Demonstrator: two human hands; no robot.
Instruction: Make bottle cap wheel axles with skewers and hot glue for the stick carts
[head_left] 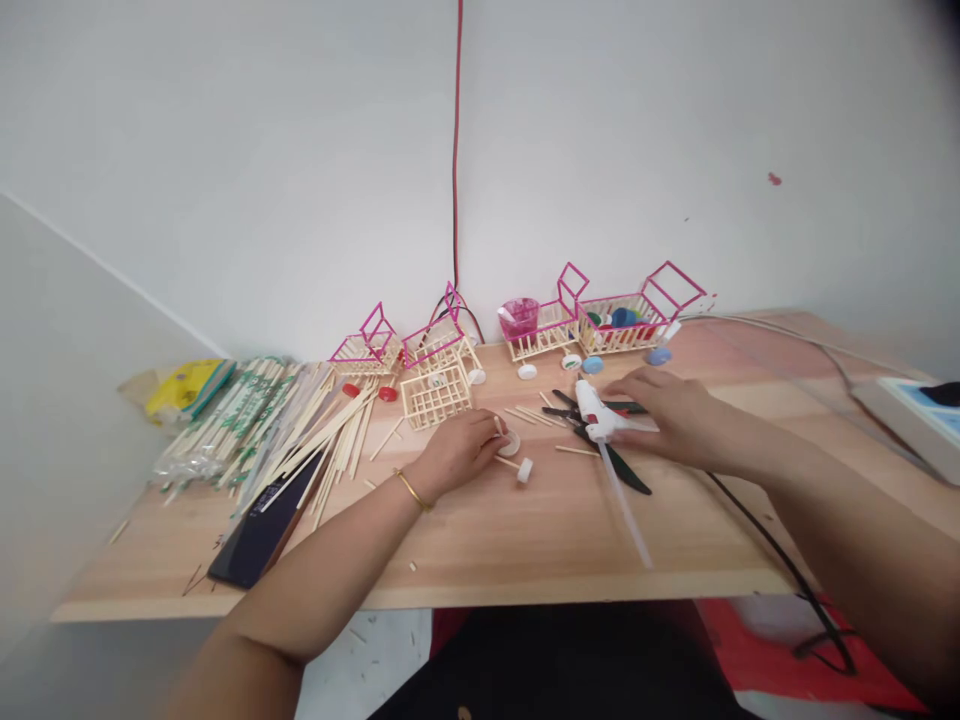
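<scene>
My left hand [466, 448] is closed at the fingertips on a wheel piece of white bottle caps [511, 443] and thin wooden stick, just above the table. Another white cap [524, 470] sits at the near end of a stick. My right hand [679, 415] is around the handle of a white hot glue gun [594, 410], fingers on the far side and thumb on the near side. From the gun's back a translucent glue stick [624, 505] points toward me. Dark-handled pliers or cutters [626, 470] lie partly under the gun. Left of these is a small stick-built basket frame [436, 396].
Several stick carts with magenta handles stand along the wall, one [626, 325] holding coloured caps. A magenta-stained cup [520, 318] is among them. Loose sticks [341, 450], packaged sticks [225, 420] and a phone [262, 530] lie left. A white box [915, 420] stands right, with a black cable [772, 540] nearby.
</scene>
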